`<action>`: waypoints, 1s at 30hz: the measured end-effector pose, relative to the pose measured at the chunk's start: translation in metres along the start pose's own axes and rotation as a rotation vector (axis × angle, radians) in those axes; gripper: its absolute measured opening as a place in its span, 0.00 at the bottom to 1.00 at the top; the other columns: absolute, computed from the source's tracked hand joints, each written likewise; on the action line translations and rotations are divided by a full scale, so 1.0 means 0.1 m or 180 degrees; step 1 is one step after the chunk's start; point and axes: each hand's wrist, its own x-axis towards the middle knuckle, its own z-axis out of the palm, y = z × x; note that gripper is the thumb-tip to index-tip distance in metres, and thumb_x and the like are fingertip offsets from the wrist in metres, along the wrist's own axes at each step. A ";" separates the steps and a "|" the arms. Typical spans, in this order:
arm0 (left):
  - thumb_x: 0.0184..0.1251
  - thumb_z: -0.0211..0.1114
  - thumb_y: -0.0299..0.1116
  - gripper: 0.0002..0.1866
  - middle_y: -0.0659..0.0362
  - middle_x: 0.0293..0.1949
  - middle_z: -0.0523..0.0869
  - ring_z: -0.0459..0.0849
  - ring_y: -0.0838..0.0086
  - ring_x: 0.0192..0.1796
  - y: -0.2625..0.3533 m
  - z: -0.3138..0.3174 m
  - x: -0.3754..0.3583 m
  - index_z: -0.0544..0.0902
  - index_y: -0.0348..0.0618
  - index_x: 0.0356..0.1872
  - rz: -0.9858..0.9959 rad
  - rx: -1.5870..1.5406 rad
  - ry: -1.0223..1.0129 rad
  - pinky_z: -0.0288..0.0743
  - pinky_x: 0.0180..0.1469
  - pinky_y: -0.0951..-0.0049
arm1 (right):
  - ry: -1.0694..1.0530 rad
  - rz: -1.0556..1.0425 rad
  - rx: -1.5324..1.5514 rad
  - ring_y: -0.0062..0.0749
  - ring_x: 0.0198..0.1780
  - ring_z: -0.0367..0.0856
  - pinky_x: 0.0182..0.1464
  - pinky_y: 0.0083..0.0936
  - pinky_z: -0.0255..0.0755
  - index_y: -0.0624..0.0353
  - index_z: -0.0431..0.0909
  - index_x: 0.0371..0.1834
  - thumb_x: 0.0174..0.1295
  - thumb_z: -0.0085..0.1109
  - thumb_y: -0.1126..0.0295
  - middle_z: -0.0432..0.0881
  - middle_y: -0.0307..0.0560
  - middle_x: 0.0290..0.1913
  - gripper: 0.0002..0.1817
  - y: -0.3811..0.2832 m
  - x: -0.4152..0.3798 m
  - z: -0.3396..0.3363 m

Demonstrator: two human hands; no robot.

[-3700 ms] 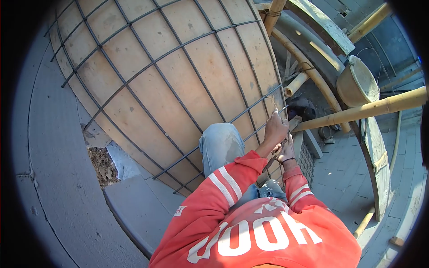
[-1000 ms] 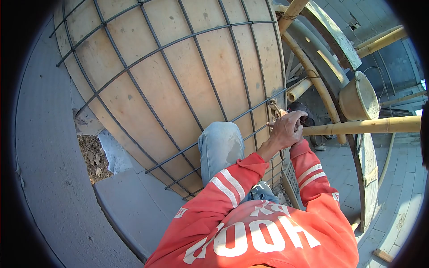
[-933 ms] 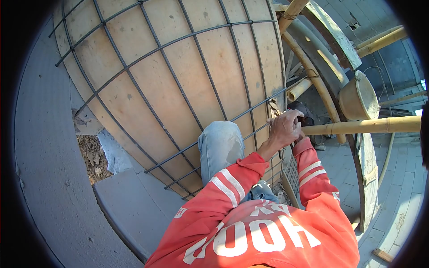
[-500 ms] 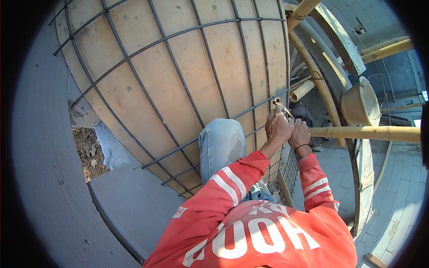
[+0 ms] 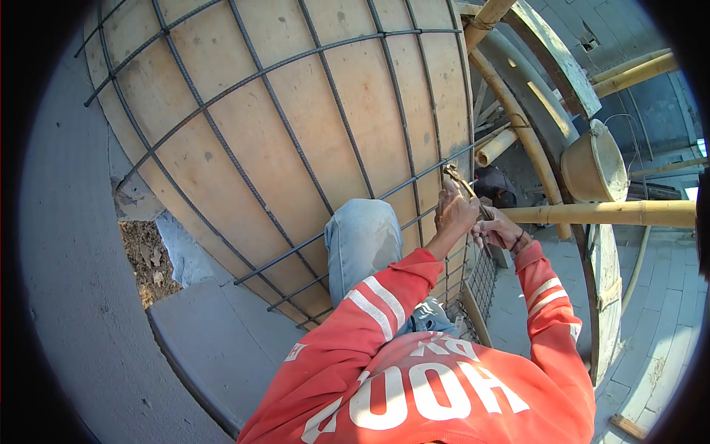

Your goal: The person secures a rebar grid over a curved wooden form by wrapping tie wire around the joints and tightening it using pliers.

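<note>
A pair of pincers (image 5: 464, 182) has its jaws close to a crossing of the steel bars at the right edge of the plywood. My left hand (image 5: 455, 210) is closed against the pincers, just below the jaws; part of its grip is hidden. My right hand (image 5: 500, 229) is closed around the handle end, lower and to the right. Under the hands runs a grid of ribbed steel bars (image 5: 403, 118), crossing over the curved plywood (image 5: 288, 163). Whether there is tie wire at the jaws is too small to tell.
My bent knee (image 5: 364, 237) rests over the bars. A bamboo pole (image 5: 592, 213) juts in from the right, below a hanging bucket (image 5: 595, 166). Grey concrete (image 5: 66, 244) lies left, with a gap (image 5: 148, 251). Another person (image 5: 494, 185) is partly visible below, beyond the edge.
My right hand has moved down and right, away from my left hand, and more of the pincers shows. My left hand stays near the bar crossing. The view has shifted slightly.
</note>
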 end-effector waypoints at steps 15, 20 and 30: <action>0.60 0.68 0.35 0.21 0.56 0.37 0.81 0.84 0.71 0.36 -0.11 0.08 0.02 0.74 0.42 0.53 -0.0206 -0.0539 -0.0590 0.80 0.38 0.67 | 0.0522 -0.0917 -0.2271 0.35 0.41 0.81 0.42 0.33 0.78 0.55 0.59 0.65 0.44 0.76 0.79 0.76 0.46 0.47 0.44 -0.22 -0.24 0.08; 0.64 0.64 0.26 0.18 0.55 0.37 0.82 0.84 0.74 0.34 -0.04 0.00 -0.03 0.72 0.42 0.53 -0.0650 -0.1376 -0.0988 0.81 0.33 0.72 | 0.1559 -0.1192 -0.4283 0.50 0.51 0.77 0.50 0.39 0.74 0.57 0.65 0.54 0.38 0.72 0.76 0.74 0.53 0.49 0.36 -0.06 -0.24 0.16; 0.68 0.60 0.25 0.15 0.55 0.35 0.86 0.86 0.74 0.36 0.00 0.02 -0.03 0.73 0.34 0.53 -0.0339 -0.1698 -0.1167 0.80 0.40 0.75 | 0.3686 -0.1761 -0.6186 0.41 0.64 0.70 0.69 0.55 0.54 0.57 0.73 0.52 0.57 0.57 0.68 0.73 0.47 0.61 0.18 0.38 0.11 0.18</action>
